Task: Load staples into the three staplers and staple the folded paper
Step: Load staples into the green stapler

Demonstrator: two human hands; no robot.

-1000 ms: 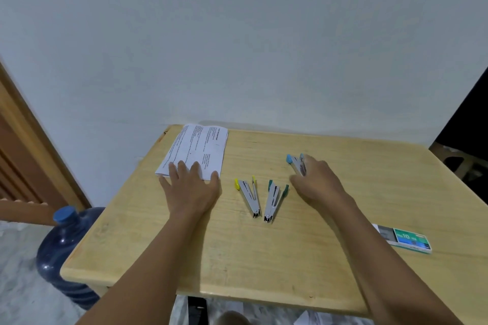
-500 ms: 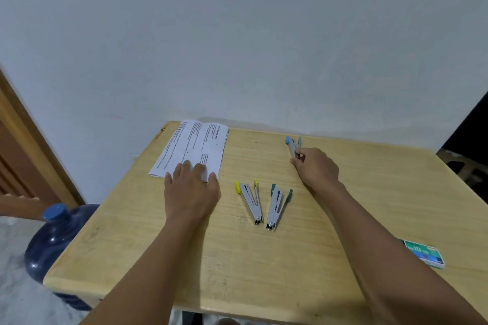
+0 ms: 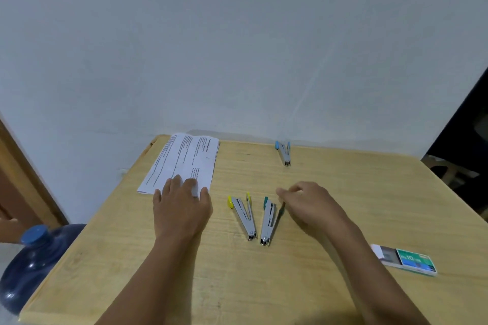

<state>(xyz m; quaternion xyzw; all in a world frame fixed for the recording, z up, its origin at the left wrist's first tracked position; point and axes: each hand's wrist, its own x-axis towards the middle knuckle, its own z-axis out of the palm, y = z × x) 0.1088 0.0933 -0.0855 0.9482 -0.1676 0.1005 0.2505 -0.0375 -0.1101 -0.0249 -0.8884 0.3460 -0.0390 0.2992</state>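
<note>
The folded printed paper (image 3: 184,161) lies at the table's far left corner. My left hand (image 3: 182,206) rests flat with its fingertips on the paper's near edge. Two staplers lie open side by side mid-table: one with yellow tips (image 3: 241,212), one with green tips (image 3: 269,220). A third stapler with blue tips (image 3: 284,153) lies alone near the far edge by the wall. My right hand (image 3: 309,203) hovers just right of the green stapler, fingers loosely curled, holding nothing. A green staple box (image 3: 406,260), slid partly open, sits at the right.
The wooden table (image 3: 343,192) stands against a white wall. A blue water jug (image 3: 34,261) stands on the floor at the left, beside a wooden door frame (image 3: 23,171). A dark opening and a chair part show at far right.
My right hand pushed the blue stapler toward the far edge, let it go, and drew back beside the green stapler. My left hand stayed on the paper.
</note>
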